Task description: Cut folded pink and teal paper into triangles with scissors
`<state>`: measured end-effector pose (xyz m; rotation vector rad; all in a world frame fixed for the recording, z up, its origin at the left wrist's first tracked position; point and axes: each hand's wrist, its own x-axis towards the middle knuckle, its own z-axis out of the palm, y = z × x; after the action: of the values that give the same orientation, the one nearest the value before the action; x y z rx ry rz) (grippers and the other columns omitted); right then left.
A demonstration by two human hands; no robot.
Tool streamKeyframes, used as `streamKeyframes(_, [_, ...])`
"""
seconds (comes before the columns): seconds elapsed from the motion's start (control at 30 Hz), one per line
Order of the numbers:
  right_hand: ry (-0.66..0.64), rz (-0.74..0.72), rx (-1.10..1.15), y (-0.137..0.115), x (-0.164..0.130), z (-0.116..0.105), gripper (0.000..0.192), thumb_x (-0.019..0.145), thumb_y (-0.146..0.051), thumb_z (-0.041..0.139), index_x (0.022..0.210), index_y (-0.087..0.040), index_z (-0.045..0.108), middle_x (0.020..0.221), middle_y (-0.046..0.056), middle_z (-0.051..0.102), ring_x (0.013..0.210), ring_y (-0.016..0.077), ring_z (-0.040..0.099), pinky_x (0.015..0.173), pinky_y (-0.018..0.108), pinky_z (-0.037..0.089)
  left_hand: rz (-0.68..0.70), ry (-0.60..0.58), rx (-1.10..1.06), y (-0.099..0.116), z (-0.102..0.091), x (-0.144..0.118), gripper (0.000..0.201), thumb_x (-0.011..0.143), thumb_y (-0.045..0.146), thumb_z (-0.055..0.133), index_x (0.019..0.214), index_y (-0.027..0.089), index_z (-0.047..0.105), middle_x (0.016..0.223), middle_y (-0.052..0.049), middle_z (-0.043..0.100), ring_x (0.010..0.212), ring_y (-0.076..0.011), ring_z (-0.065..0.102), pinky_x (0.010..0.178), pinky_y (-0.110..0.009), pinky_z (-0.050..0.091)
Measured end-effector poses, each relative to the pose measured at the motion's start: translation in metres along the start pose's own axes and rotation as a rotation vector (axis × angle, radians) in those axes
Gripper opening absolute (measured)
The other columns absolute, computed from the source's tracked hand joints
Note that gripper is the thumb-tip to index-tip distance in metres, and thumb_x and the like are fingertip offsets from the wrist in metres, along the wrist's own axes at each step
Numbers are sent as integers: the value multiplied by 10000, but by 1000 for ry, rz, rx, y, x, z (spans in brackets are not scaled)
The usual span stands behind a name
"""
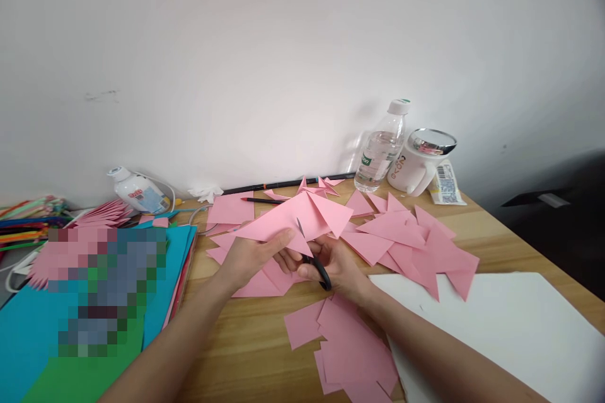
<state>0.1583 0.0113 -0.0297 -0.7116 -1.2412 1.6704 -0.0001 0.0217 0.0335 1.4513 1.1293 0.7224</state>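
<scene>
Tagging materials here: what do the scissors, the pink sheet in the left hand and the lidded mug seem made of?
Scissors: smooth dark handle, probably plastic; thin greyish blade, likely metal.
Pink sheet: matte, crisp-edged, so paper or thin card.
Mug: smooth white, perhaps ceramic; mirror-like lid, metal or coated plastic.

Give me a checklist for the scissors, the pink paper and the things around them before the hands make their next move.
1. Left hand has the pink sheet gripped: ok, thumb on top.
2. Right hand has the scissors by the black handle: ok.
3. Left fingers safely clear of the blades: cannot tell; they are close, and the sheet hides part of the view.
4. Water bottle capped: ok, white cap on.
5. White mug covered: ok, its shiny lid is on.
6. Loose pink pieces off the white board: not ok, some overlap its far edge.
</scene>
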Motion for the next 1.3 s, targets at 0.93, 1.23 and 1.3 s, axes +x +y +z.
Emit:
streamKeyframes(0.93, [44, 27, -43, 0, 0, -1, 530, 465, -463, 782, 647, -194, 363, 568, -55, 335, 538, 92, 290, 498, 239, 259, 5, -30, 71, 1, 2, -3, 416, 804, 427, 462, 593, 127, 657, 599, -60, 676, 537, -149, 605, 578, -257, 501])
streamKeyframes(1.23, [31, 23, -26, -2, 0, 0, 512, 465, -486, 773, 660, -182, 410, 576, -42, 367, 542, 93, 304, 502, 238, 269, 12, -26, 81, 1, 2, -3, 416, 805, 431, 459, 584, 139, 657, 580, -42, 678, 517, -144, 608, 568, -240, 497])
streamKeyframes(1.3, [22, 22, -18, -1, 1, 0, 502, 469, -487, 772, 685, -172, 446, 592, -33, 389, 557, 100, 322, 512, 240, 280, 0, -23, 83, 2, 2, -3, 408, 806, 421, 463, 584, 141, 659, 578, -41, 679, 521, -144, 610, 572, -239, 497])
